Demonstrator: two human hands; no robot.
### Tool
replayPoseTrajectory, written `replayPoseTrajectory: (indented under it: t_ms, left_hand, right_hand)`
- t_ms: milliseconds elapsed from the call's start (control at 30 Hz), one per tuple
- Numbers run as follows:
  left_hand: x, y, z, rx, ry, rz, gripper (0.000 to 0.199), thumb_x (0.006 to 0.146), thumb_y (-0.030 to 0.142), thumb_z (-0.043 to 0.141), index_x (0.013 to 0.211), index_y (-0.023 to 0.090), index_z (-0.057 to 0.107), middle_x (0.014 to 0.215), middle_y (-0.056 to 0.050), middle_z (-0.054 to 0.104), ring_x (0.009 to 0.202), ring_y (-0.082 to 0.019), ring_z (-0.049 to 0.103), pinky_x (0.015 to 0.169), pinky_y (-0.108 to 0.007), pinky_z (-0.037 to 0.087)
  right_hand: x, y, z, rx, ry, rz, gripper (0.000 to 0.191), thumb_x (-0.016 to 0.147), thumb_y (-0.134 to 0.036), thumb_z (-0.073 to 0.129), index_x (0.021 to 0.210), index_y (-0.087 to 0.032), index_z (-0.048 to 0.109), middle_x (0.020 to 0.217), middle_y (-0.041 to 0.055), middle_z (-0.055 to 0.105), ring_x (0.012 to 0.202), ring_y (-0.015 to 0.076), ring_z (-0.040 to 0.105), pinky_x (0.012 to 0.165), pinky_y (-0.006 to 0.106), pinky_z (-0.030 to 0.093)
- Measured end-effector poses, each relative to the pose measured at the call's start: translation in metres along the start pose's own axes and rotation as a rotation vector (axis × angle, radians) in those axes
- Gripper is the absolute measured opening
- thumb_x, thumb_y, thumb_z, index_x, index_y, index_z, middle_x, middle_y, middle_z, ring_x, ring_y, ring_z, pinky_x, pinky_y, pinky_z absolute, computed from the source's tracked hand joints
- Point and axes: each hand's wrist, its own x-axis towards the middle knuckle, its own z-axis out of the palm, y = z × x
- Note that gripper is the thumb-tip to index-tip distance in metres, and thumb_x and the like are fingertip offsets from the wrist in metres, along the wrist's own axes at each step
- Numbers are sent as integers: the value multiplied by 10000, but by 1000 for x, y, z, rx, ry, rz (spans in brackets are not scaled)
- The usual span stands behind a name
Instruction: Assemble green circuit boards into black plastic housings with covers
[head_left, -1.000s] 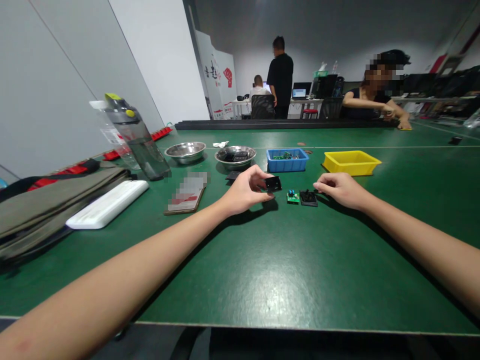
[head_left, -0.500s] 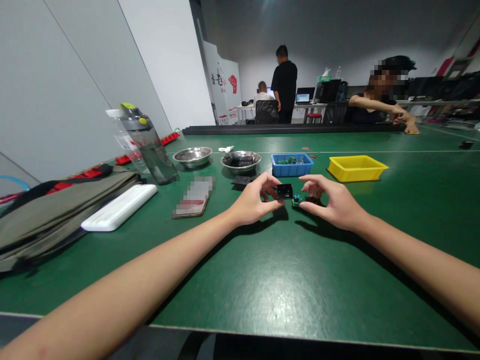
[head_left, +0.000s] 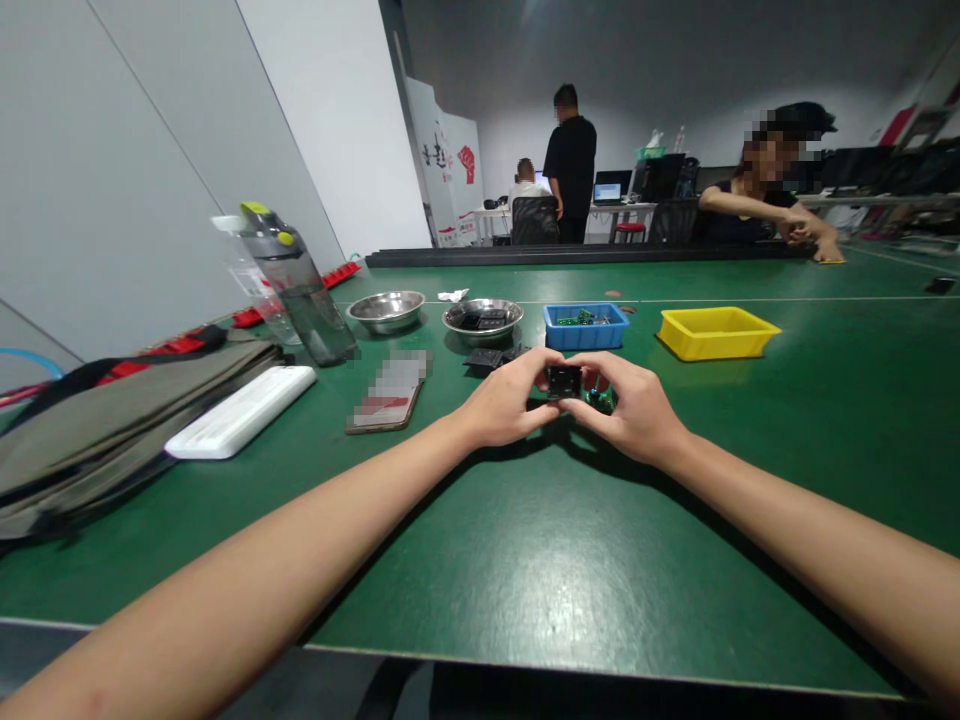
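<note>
Both my hands meet over the green table, around a small black plastic case (head_left: 564, 382) with its open side facing me. My left hand (head_left: 508, 402) grips its left side between thumb and fingers. From the other side, my right hand (head_left: 637, 405) pinches the case at its right edge. A small green circuit board (head_left: 600, 398) with a blue part shows behind the right thumb, partly hidden by that hand. Just left and behind the hands lie more black plastic pieces (head_left: 486, 360).
Behind my hands stand a steel bowl (head_left: 386, 326), another bowl (head_left: 457, 332) with black parts, a blue bin (head_left: 585, 338) of circuit boards and a yellow bin (head_left: 716, 345). Leftward are a phone (head_left: 386, 395), white bar (head_left: 240, 412), bottle (head_left: 311, 310) and bag (head_left: 112, 430). A person (head_left: 780, 190) sits across.
My right hand has moved left and its fingers have closed onto the black case. The circuit board now sits behind the right thumb. My left hand still holds the case.
</note>
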Motion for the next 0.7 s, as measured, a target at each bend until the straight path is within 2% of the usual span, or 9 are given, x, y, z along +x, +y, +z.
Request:
replayPoseTrajectory:
  t_ms: [333, 700]
  left_hand:
    - [0, 2, -1, 17, 0, 31, 314, 900, 344, 626, 1146, 181, 518, 947, -32, 638, 739, -137, 583, 693, -264, 472]
    - [0, 4, -1, 45, 44, 59, 336, 886, 313, 630, 1168, 188, 495, 906, -9, 630, 693, -111, 570, 655, -234, 458]
  right_hand:
    - [-7, 13, -14, 22, -67, 37, 295, 869, -301, 674, 1138, -192, 621, 766, -4, 654, 647, 145, 611, 632, 259, 494]
    - [-7, 9, -18, 38, -42, 36, 304, 842, -235, 666, 1138, -194, 608, 762, -19, 651, 661, 129, 614, 677, 248, 503]
